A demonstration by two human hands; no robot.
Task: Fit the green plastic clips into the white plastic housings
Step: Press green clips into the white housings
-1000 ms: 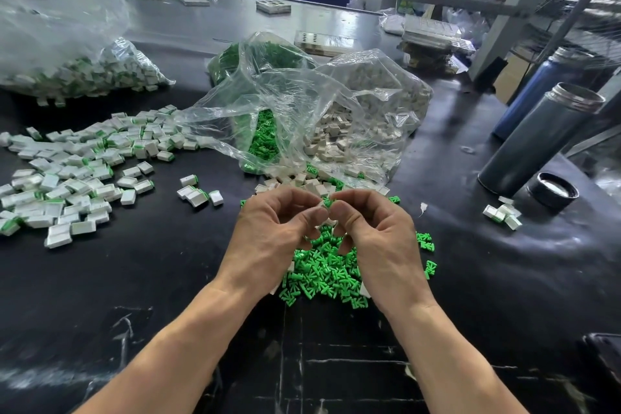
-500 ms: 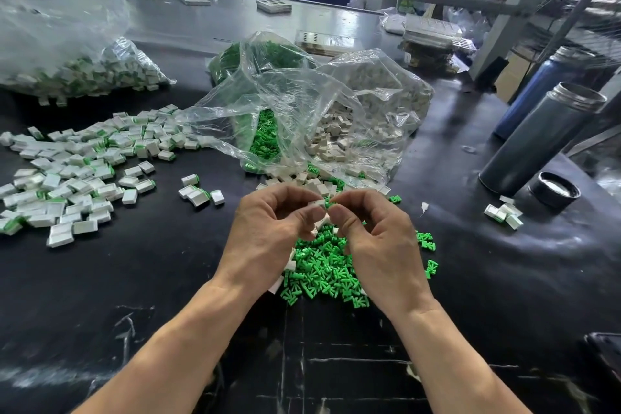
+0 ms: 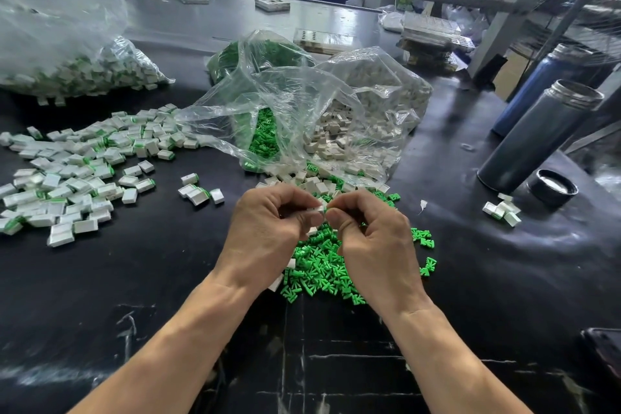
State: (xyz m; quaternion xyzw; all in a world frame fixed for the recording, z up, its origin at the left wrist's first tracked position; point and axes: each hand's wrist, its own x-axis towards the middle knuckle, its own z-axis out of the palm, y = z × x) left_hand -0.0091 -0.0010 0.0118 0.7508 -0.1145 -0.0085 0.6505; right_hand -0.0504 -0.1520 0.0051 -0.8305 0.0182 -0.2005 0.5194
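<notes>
We see black worktop [image 3: 487, 279], scuffed white near front edge. Two metal flasks lying at right: grey flask [image 3: 537, 138] nearer, blue flask [image 3: 534, 91] behind it. Black lid [image 3: 552, 185] just beside grey flask's base. Grey shelf frame [image 3: 510, 3] behind.

Above a heap of green plastic clips [image 3: 322, 265] on the black table [image 3: 168, 279], the left hand [image 3: 268, 232] and right hand [image 3: 373, 239] meet at a small white plastic housing [image 3: 318, 209]. Behind them lies a clear plastic bag [image 3: 302, 118] holding clips and housings. A spread of assembled white housings [image 3: 77, 171] lies left; two metal flasks [image 3: 537, 134] stand right, a black round lid [image 3: 552, 186] before them.
</notes>
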